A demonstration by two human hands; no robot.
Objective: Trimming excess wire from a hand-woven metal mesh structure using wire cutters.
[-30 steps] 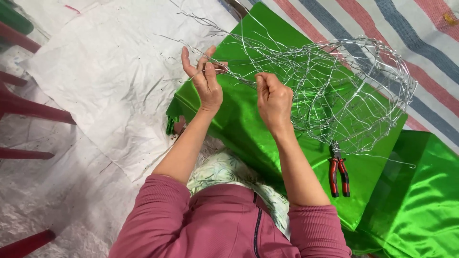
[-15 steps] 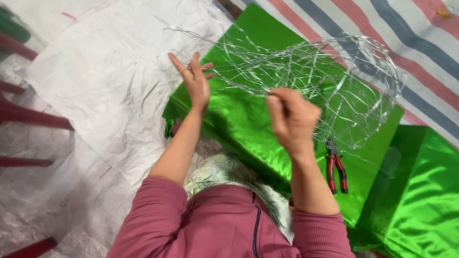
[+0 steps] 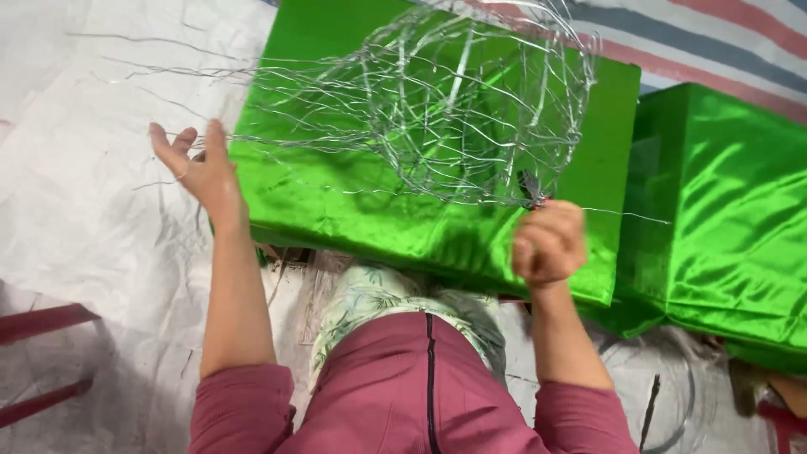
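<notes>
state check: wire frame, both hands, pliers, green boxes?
wire frame: held up over the green boxes, loose wire ends sticking out left
left hand: open, fingers spread, at the loose wire ends
right hand: fisted on pliers
pliers: tip at frame's lower rim
green boxes: closed, side by side

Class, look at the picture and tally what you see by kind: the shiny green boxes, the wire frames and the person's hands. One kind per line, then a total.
Shiny green boxes: 2 (large box, second box)
Wire frames: 1 (wire frame)
Hands: 2 (left hand, right hand)
Total: 5
</notes>
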